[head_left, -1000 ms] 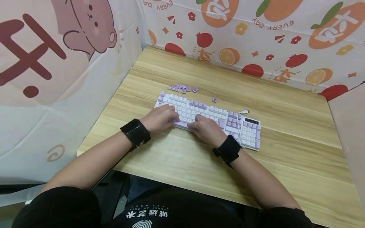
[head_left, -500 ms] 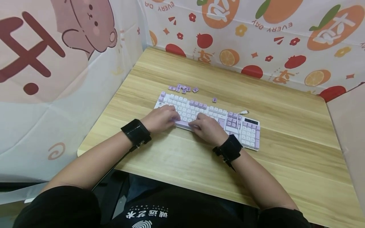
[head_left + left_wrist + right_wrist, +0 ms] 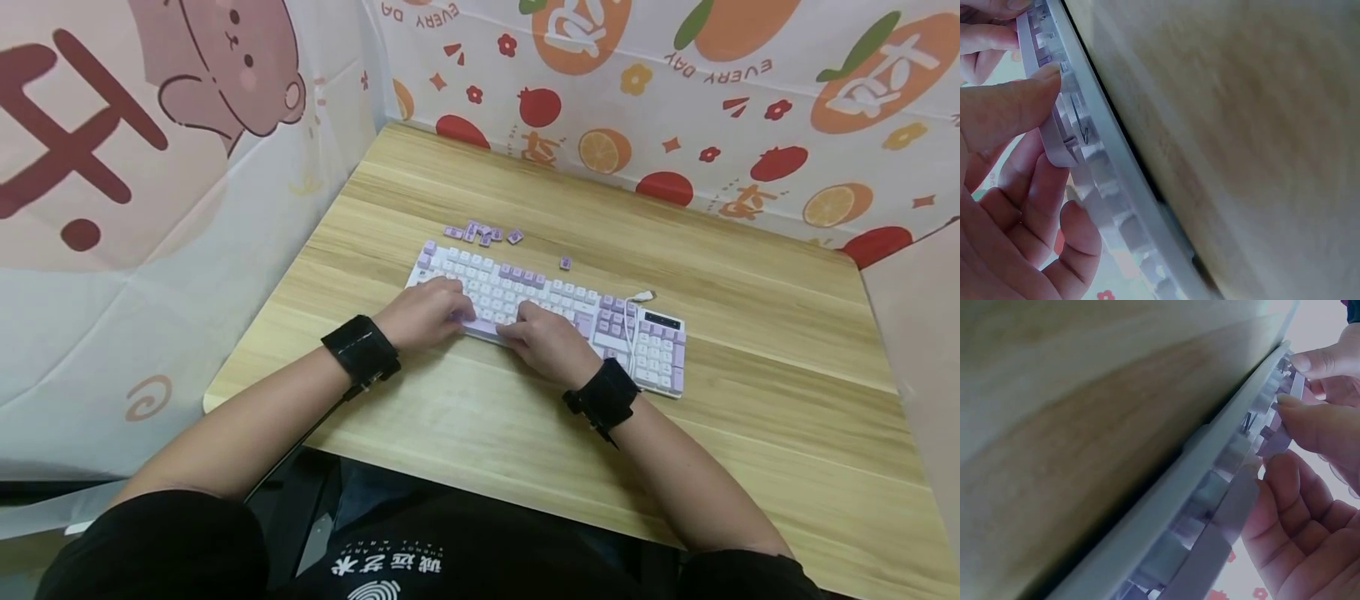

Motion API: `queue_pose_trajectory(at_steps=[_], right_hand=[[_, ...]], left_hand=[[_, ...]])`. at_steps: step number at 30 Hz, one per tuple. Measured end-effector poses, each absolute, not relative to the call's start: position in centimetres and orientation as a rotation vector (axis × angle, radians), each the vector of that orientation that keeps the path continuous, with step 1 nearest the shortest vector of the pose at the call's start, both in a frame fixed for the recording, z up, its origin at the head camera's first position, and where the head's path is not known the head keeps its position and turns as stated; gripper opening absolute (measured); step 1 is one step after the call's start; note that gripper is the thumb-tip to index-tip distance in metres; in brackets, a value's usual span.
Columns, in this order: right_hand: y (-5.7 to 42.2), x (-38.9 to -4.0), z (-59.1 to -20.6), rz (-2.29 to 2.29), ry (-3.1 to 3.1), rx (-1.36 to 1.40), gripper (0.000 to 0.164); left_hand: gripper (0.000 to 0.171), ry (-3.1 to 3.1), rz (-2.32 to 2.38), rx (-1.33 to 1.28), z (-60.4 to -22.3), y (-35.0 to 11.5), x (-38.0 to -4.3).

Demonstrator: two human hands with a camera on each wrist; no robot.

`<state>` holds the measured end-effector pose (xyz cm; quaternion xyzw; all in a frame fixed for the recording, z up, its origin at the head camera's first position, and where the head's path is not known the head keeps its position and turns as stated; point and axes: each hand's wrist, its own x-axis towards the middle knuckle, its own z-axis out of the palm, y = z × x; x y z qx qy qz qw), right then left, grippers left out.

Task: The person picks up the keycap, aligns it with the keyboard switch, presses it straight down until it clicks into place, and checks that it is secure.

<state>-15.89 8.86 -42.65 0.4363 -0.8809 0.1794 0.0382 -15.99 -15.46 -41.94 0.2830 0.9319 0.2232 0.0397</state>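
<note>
A white and lilac keyboard (image 3: 495, 293) lies on the wooden table. Both hands work at its front edge, on the long lilac spacebar keycap (image 3: 482, 327). My left hand (image 3: 426, 312) pinches the keycap's left end, thumb at the front underside and fingers behind. At the other end, my right hand (image 3: 553, 342) pinches it the same way. In the left wrist view the spacebar (image 3: 1055, 141) is raised off the board, with a thin metal wire (image 3: 1079, 119) showing beneath. The right wrist view shows the spacebar's stem and a gap under its right end (image 3: 1277, 441).
Several loose lilac keycaps (image 3: 471, 232) lie behind the keyboard's left part, and a single keycap (image 3: 565, 263) sits farther right. A white cable (image 3: 632, 342) with its plug crosses the keyboard's right part. Printed cloth walls (image 3: 652, 108) stand at the table's back and left.
</note>
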Motion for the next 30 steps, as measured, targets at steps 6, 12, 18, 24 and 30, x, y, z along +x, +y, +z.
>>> queue_pose_trajectory(at_steps=[6, 12, 18, 24, 30], right_hand=[[8.92, -16.01, -42.48, 0.568, -2.690, 1.360, 0.020], [8.99, -16.30, -42.66, 0.636, -2.714, 1.343, 0.018], [9.13, -16.46, -42.72, 0.690, -2.720, 1.315, 0.016], [9.02, -16.38, -42.69, 0.694, -2.717, 1.305, 0.016], [8.82, -16.12, -42.60, 0.661, -2.736, 1.300, 0.017]], left_hand=[[0.016, 2.846, 0.678, 0.869, -41.64, -15.48, -16.11], [0.016, 2.832, 0.654, 0.903, -41.38, -15.55, -16.26], [0.018, 2.840, 0.663, 0.896, -41.37, -15.62, -16.17], [0.019, 2.851, 0.653, 0.867, -41.26, -15.63, -16.08], [0.019, 2.843, 0.635, 0.836, -41.05, -15.55, -15.90]])
